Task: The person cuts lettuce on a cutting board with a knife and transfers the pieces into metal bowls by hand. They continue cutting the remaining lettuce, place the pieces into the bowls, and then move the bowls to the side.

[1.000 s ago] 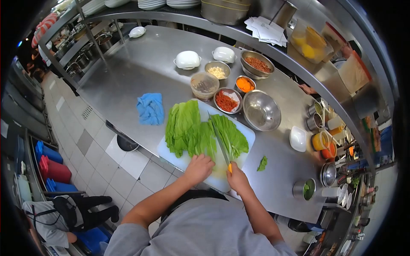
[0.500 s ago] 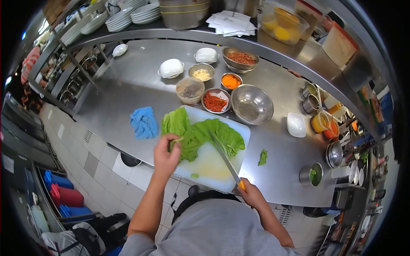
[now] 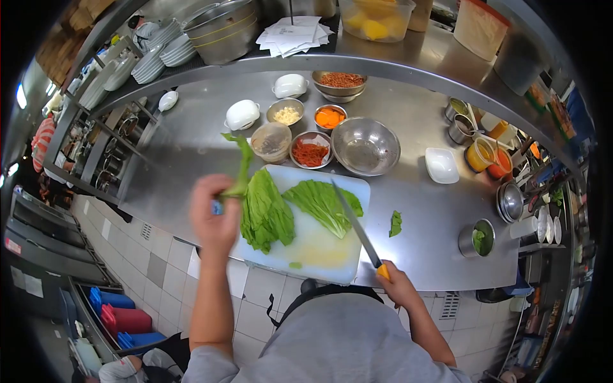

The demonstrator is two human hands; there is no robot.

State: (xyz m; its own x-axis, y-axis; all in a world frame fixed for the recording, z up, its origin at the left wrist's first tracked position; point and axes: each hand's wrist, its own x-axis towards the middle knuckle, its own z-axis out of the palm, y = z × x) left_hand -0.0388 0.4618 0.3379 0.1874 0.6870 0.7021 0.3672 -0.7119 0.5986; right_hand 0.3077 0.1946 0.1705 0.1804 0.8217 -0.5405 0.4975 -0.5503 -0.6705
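Note:
My left hand (image 3: 216,207), a little blurred, is closed on the stem of a lettuce leaf (image 3: 244,159) and holds it up left of the white cutting board (image 3: 319,262). Two portions of leafy lettuce lie on the board: a left bunch (image 3: 265,214) and a right piece (image 3: 322,203). My right hand (image 3: 399,284) is wrapped round the yellow handle of a knife (image 3: 357,226). The blade slants up and left over the board's right side, its tip near the right piece. A blue cloth (image 3: 218,207) is mostly hidden behind my left hand.
Behind the board stand a bowl of red shreds (image 3: 311,153), a lidded tub (image 3: 271,142), a steel bowl (image 3: 366,147) and carrot slices (image 3: 329,117). To the right are a leaf scrap (image 3: 396,223), a white dish (image 3: 442,166) and a metal pot (image 3: 477,238). A shelf (image 3: 306,62) spans the back.
My left hand has moved left and lifted a leaf off the board. The remaining lettuce now shows as two separated portions. My right hand still holds the knife, and the view has shifted.

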